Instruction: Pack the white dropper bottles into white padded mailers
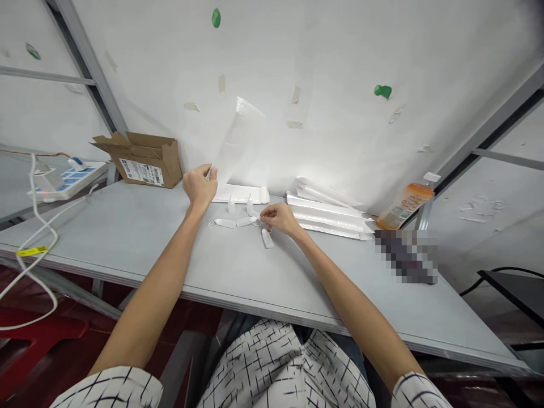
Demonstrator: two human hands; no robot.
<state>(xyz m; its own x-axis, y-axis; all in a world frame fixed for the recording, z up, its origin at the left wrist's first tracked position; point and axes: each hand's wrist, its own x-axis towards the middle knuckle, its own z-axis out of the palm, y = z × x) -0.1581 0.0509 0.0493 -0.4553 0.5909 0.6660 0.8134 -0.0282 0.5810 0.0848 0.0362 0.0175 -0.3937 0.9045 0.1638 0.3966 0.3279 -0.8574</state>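
Note:
My left hand [199, 186] pinches the lower edge of a tall white padded envelope [240, 144] that stands leaning on the wall. My right hand [279, 218] grips the end of a small white plastic tag [247, 221] lying on the grey table [140, 238]. Other white tags lie close by: one [224, 223] to the left, one [267, 238] under my right hand, and two upright ones [232, 205] near a flat white envelope [242, 194].
A stack of white envelopes [329, 215] lies at right by the wall. An open cardboard box [142, 158] stands at back left, an orange drink bottle [403, 205] leans at right. A power strip [63, 180] and white cables [38, 226] are at far left.

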